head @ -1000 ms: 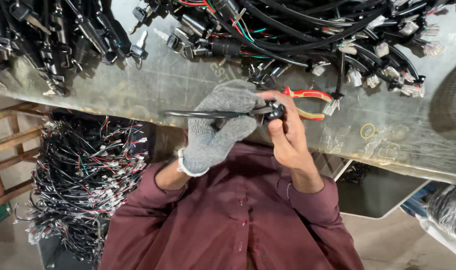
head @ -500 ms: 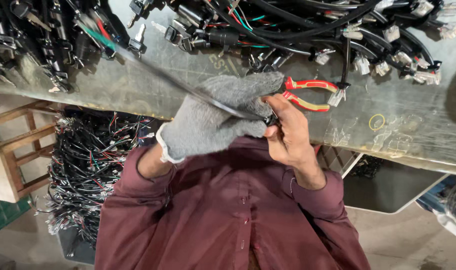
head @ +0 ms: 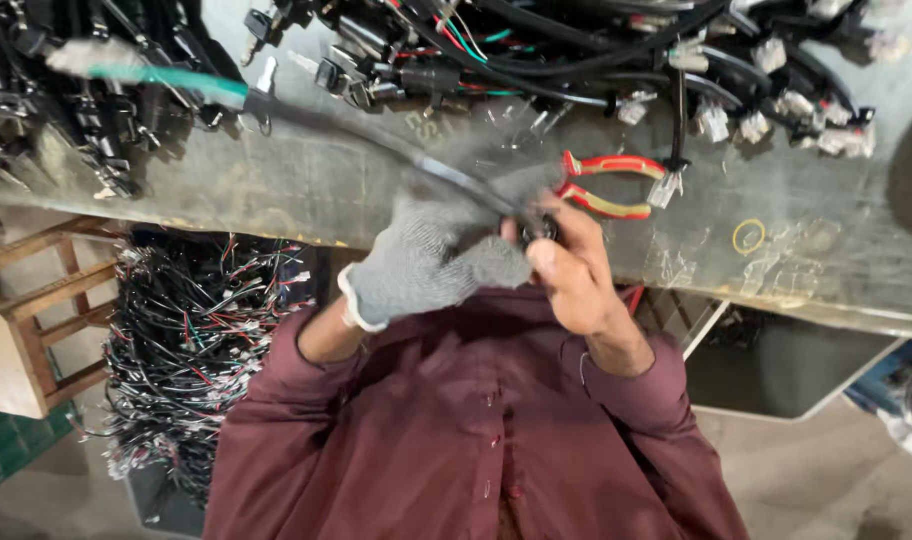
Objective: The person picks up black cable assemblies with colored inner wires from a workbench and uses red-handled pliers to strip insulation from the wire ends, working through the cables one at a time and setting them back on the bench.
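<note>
Grey-gloved left hand point(head: 426, 265) and bare right hand point(head: 571, 275) both grip black cable point(head: 376, 140).

A worn grey workbench with a scuffed, stained top point(head: 306, 190) runs across the upper part of the view, and most of its far side is buried under a tangle of black cable harnesses with white plastic connectors and red and green leads point(head: 616, 60). Near the front edge lie red-and-yellow-handled pliers point(head: 606, 185) — just beside the connectors — and, well to their right, a small yellow rubber ring point(head: 748, 237) lies flat on bare surface.
</note>
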The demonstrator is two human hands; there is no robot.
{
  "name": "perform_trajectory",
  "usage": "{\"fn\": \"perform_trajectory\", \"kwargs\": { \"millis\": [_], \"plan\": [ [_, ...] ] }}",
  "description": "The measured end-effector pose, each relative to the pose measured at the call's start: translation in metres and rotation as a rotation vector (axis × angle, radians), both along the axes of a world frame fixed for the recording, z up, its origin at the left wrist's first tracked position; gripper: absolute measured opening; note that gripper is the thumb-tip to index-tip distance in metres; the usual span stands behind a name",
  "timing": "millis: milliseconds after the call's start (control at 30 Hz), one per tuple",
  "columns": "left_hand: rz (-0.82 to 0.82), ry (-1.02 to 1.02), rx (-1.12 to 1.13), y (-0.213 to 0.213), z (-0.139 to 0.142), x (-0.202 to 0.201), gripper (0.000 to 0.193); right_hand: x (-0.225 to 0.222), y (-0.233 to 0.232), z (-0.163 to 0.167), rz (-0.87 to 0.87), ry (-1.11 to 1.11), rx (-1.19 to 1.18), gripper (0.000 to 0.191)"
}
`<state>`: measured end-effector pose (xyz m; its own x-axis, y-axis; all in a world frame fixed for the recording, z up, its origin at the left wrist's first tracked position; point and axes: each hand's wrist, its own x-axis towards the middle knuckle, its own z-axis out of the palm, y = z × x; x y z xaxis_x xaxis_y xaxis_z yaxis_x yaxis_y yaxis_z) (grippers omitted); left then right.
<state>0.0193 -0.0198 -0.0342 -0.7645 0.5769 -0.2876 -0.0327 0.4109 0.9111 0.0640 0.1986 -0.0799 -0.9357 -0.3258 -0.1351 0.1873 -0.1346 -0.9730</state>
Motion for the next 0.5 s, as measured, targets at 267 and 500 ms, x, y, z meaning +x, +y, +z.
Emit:
{"fn": "perform_trajectory", "kwargs": {
  "millis": [267, 500],
  "plan": [
    [0.046, 0.42, 0.197, -0.002, 0.01, -0.009, 0.031, -0.021, -0.01, -0.002, 0.087, -0.305, 0.119, 0.047],
    [-0.046, 0.27, 0.494, -0.016, 0.007, -0.003, 0.029, 0.007, 0.005, -0.025, 0.466, -0.59, -0.616, 0.07]
  ]
}}
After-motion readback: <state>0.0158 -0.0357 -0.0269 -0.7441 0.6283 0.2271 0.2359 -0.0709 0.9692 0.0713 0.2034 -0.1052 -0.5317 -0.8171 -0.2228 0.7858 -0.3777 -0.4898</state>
